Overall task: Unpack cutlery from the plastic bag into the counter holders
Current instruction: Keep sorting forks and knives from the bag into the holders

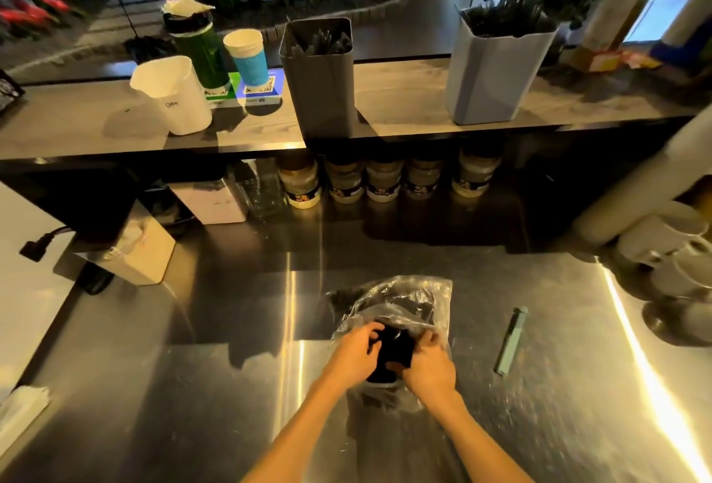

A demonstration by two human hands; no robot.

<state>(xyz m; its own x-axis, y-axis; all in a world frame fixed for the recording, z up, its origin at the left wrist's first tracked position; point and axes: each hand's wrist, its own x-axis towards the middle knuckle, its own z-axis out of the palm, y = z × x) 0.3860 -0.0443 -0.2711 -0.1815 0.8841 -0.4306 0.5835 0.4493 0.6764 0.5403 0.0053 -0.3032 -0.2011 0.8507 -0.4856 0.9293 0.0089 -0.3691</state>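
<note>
A clear plastic bag (408, 299) with black cutlery inside lies on the steel worktop in front of me. My left hand (356, 353) and my right hand (427, 363) both grip a black bundle of cutlery (393, 353) at the near end of the bag, one on each side. On the raised counter stand three holders: a white holder (173, 95) at the left, a dark grey holder (319, 78) in the middle with dark cutlery in it, and a light blue-grey holder (493, 70) at the right, packed with dark cutlery.
A grey-green utility knife (511, 342) lies on the worktop right of the bag. Jars line up under the raised counter (404, 101). Stacked white cups (670, 243) sit at the right, a white box (142, 251) at the left. A green bottle and a paper cup stand behind the white holder.
</note>
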